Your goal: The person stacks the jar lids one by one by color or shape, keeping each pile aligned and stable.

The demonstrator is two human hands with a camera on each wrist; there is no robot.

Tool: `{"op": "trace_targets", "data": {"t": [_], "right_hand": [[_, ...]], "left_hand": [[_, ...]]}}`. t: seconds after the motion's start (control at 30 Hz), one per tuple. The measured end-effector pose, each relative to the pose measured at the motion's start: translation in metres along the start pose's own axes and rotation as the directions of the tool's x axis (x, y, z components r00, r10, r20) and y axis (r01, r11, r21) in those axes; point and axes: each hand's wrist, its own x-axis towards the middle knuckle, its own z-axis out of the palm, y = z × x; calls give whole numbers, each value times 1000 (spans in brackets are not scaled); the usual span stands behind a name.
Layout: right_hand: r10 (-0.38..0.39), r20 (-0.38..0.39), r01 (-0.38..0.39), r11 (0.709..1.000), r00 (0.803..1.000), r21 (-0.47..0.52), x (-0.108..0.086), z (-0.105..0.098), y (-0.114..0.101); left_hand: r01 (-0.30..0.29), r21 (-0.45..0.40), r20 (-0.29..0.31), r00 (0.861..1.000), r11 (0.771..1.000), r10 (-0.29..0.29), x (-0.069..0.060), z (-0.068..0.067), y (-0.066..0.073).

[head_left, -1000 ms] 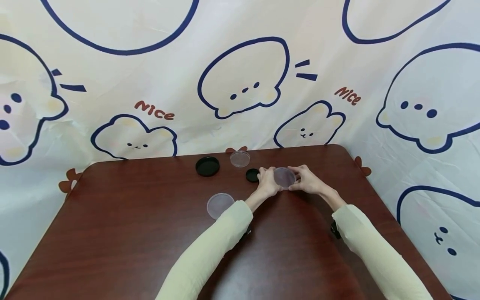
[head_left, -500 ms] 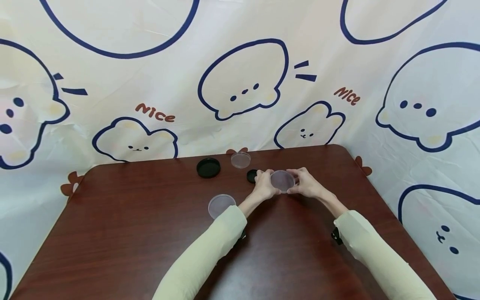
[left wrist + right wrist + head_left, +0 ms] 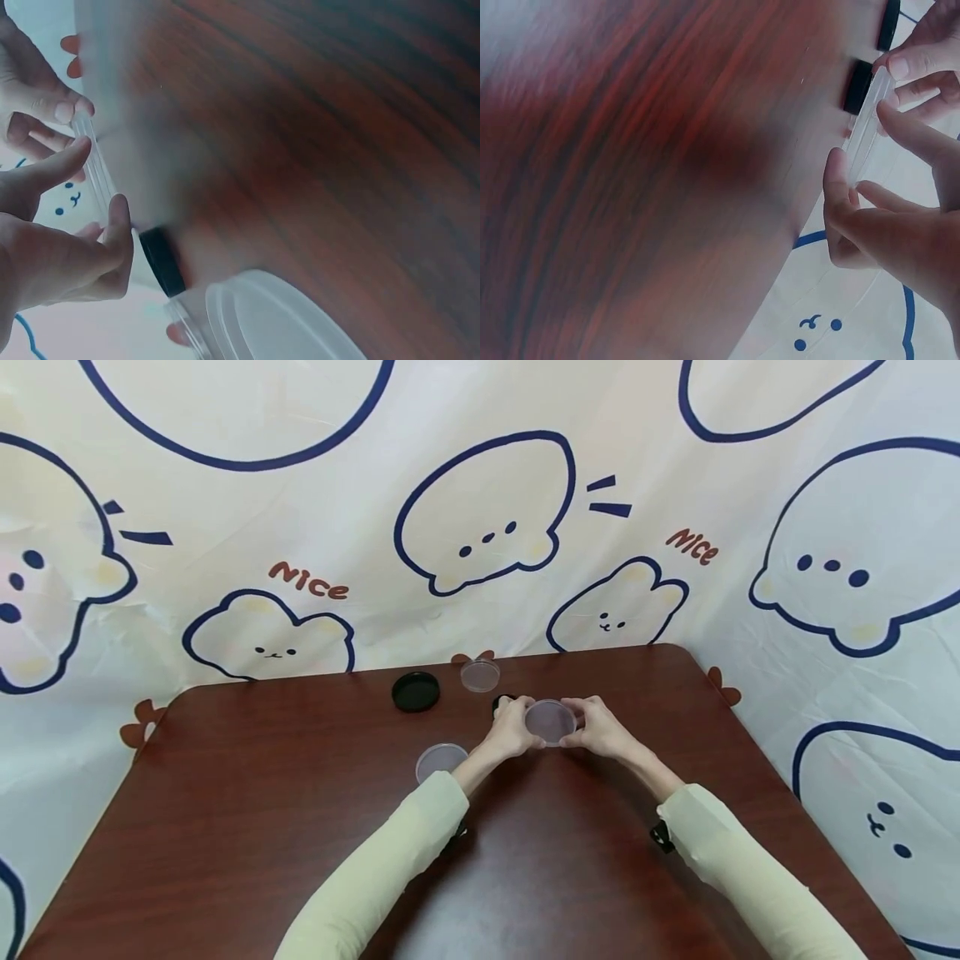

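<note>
A clear, shallow petri dish is held between both hands above the tabletop. My left hand pinches its left rim between thumb and fingers. On the opposite rim, my right hand grips it the same way. Seen from the left wrist, the dish is edge-on, and its stacked rims show. The right wrist view also has the dish edge-on, with fingertips of both hands on it. Just behind the left hand stands a small black round piece, mostly covered by that hand.
On the brown table, a larger black round dish and a clear round dish sit near the back edge. Another clear round dish lies beside my left forearm, partly hidden by it. A patterned cloth hangs behind the table.
Both hands have shifted left, and slightly toward me, with the petri dish between them. My left hand now covers more of the small black piece. The other dishes stay put.
</note>
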Motion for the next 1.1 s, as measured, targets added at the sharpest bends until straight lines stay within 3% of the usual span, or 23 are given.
{"op": "trace_targets", "data": {"t": [0.6, 0.9, 1.1], "right_hand": [[-22, 14, 21, 1000, 1000, 14, -2, 14, -25], [-27, 28, 27, 1000, 999, -2, 4, 35, -43], [-22, 32, 22, 1000, 999, 4, 6, 49, -52]], "left_hand": [[-27, -24, -6, 1000, 999, 27, -22, -22, -14], [-32, 38, -23, 999, 999, 32, -38, -40, -28], [-13, 18, -26, 1000, 1000, 13, -50, -49, -36]]}}
